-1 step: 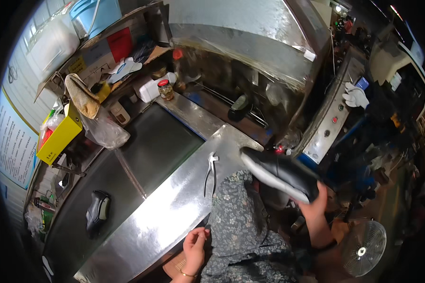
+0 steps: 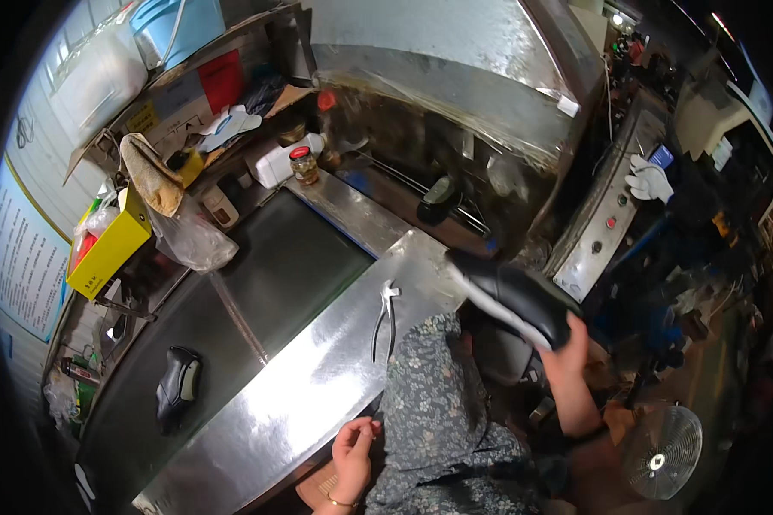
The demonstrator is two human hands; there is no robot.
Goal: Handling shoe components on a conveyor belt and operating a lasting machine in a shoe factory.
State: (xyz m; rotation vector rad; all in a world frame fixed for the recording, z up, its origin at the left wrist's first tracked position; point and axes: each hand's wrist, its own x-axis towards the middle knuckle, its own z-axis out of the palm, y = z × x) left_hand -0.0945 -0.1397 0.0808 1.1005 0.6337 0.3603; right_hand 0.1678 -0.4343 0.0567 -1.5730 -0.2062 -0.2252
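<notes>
Right of centre, I see the right hand (image 2: 567,345) clasping a black shoe (image 2: 522,294); at lower centre, the left hand (image 2: 352,451) half-curls, seemingly empty.

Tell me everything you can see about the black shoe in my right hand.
The black shoe has a dark, smooth, glossy upper that looks like leather, and a whitish sole along its lower-left side. It lies slantwise in the picture, running from upper left to lower right. Your right hand grips its lower-right end. Its other end is by the far right corner of the metal table; whether they touch is unclear. Blur hides finer details.
</notes>
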